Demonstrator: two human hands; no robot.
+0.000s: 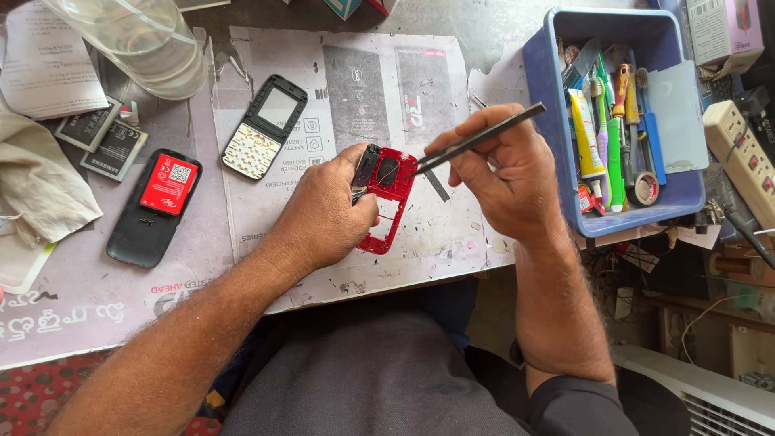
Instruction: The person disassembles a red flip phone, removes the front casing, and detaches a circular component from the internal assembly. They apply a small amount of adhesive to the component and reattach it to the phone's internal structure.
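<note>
Red phone frame (389, 200), one, sits gripped in the left hand (327, 211), knuckles up. Right hand (499, 173), just beside it, pinches one pair of tweezers (478, 139), tips touching the frame. Beyond the left hand lie two batteries (102, 137).

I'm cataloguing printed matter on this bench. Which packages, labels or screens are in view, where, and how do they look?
Box: top right corner, white and purple.
Red label: on the black phone back at left, rectangular.
Two batteries: upper left, dark with grey labels.
Phone front: above the left hand, blank grey screen, pale keypad.
</note>
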